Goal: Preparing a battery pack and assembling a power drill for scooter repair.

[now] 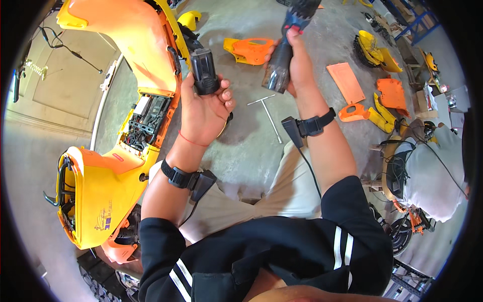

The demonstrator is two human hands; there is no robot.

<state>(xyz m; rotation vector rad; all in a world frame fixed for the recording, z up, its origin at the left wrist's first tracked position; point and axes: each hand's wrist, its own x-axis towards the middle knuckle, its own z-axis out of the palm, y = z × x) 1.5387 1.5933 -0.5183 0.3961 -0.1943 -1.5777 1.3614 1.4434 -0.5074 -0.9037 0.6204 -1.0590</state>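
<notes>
In my left hand [202,118] I hold a black battery pack [204,70] upright, with my fingers curled around its lower end. My right hand [301,63] is wrapped around the grip of a dark cordless power tool [280,63] with a red part near its trigger. The tool's head is partly cut off by the top edge, so its exact kind does not show. Its grip end points down toward me, apart from the battery pack. Below and between my hands, a T-handle wrench [270,120] lies on the concrete floor [241,146].
A yellow and orange scooter body [113,186] stands close on my left, its compartment of wiring [146,118] exposed. Ahead lies an orange and yellow panel [251,50]. More panels [345,83] are spread at right, near a stool with a white cloth bundle [432,171] and cables.
</notes>
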